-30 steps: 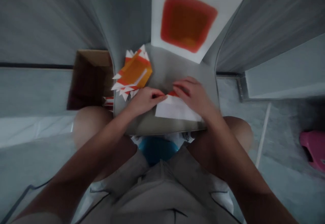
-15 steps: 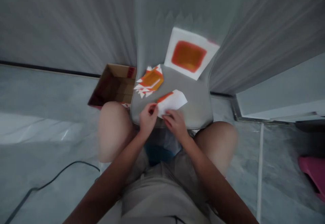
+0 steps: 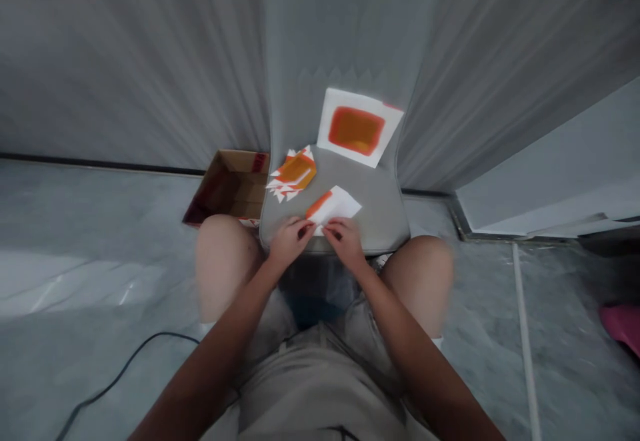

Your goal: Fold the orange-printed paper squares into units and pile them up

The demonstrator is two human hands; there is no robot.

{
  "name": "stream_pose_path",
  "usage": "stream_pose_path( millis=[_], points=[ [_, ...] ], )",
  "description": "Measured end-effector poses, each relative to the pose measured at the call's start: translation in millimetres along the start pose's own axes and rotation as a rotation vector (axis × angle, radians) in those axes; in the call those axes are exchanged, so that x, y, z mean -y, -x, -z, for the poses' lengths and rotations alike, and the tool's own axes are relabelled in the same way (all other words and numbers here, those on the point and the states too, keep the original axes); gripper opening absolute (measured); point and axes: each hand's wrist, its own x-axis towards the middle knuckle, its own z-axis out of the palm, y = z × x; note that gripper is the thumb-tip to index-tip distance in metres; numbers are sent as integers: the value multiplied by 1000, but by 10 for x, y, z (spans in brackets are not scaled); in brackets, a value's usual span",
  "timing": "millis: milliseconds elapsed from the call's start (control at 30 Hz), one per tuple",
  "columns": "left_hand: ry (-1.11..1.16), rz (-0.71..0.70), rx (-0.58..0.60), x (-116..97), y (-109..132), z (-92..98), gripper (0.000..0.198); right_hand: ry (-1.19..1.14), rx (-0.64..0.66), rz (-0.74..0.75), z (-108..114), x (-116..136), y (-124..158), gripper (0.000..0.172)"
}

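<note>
A partly folded white paper with an orange edge (image 3: 341, 205) lies at the front of the grey chair seat (image 3: 383, 218). My left hand (image 3: 291, 238) pinches its near left edge between thumb and finger. Close beside it, my right hand (image 3: 344, 236) pinches the near edge too, the fingertips of both almost touching. Farther left on the seat is a pile of folded orange and white paper pieces (image 3: 296, 171). Behind, a white sheet with an orange-brown square (image 3: 356, 130) leans against the chair back.
An open cardboard box (image 3: 240, 188) stands on the floor left of the chair. A black cable (image 3: 125, 364) runs over the floor at lower left. A pink object (image 3: 623, 326) is at the far right. Grey curtains hang behind the chair.
My right hand has shifted a little and its fingertips are now nearer to my left hand's at the paper's near edge. The camera view has tilted slightly.
</note>
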Motion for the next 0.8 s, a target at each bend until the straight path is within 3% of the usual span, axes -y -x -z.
stream_pose_path(
  millis=[133,500,667,800],
  points=[
    [-12,-39,32,50,78,-3,27,69,-39,-48,-70,0,-25,17],
    [-200,-151,-45,31,308,-137,32,146,-64,-95,-155,83,-36,11],
    [-230,-252,-8,-5,475,-178,43,164,-62,-90,-144,106,-37,9],
    [-234,-254,3,-29,560,-218,53,178,-39,-100,-127,123,-41,11]
  ],
)
